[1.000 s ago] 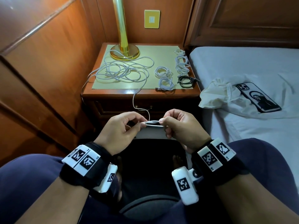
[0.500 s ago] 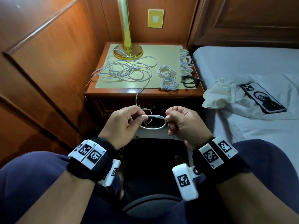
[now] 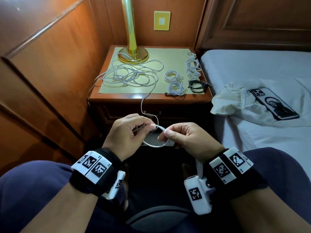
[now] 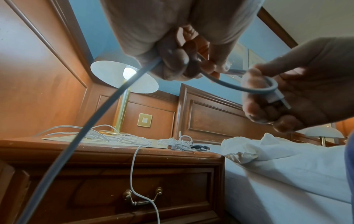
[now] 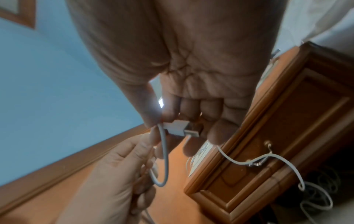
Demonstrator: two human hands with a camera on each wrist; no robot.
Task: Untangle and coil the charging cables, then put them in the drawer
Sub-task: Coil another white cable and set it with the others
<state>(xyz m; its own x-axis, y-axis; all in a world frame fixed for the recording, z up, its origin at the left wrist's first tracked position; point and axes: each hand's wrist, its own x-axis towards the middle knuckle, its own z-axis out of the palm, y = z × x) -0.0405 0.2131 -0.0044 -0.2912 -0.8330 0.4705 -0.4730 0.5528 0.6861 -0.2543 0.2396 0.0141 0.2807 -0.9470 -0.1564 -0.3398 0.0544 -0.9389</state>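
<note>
Bed (image 3: 252,68) on the right, table (image 3: 148,96) dead ahead, its drawer (image 4: 122,191) shut under the top. Lamp (image 3: 133,54) at the table's back. On the top: big loose tangle (image 3: 131,75) of white cable on the left, 4 coiled bundles (image 3: 175,81) on the right, 1 of them dark.

Working cable (image 3: 156,143) runs from the tangle, over the table's front edge, past the drawer handle (image 4: 141,197), down to the hands above the lap.

Left hand (image 3: 127,137) curls round the cable, thumb and forefinger pinching it. Right hand (image 3: 186,140) pinches the USB plug (image 5: 180,127) end, other fingers curled under. Between them sits 1 small loop, lying roughly left-right across the lap.

Key relation: free length feeds in from ahead and slightly left, so left hand is the nearer one to the slack; right hand anchors the plug. My read: coil only just started, nearly all of the length still on the table. Snag risk at the drawer handle and inside the tangle when pulling.
</note>
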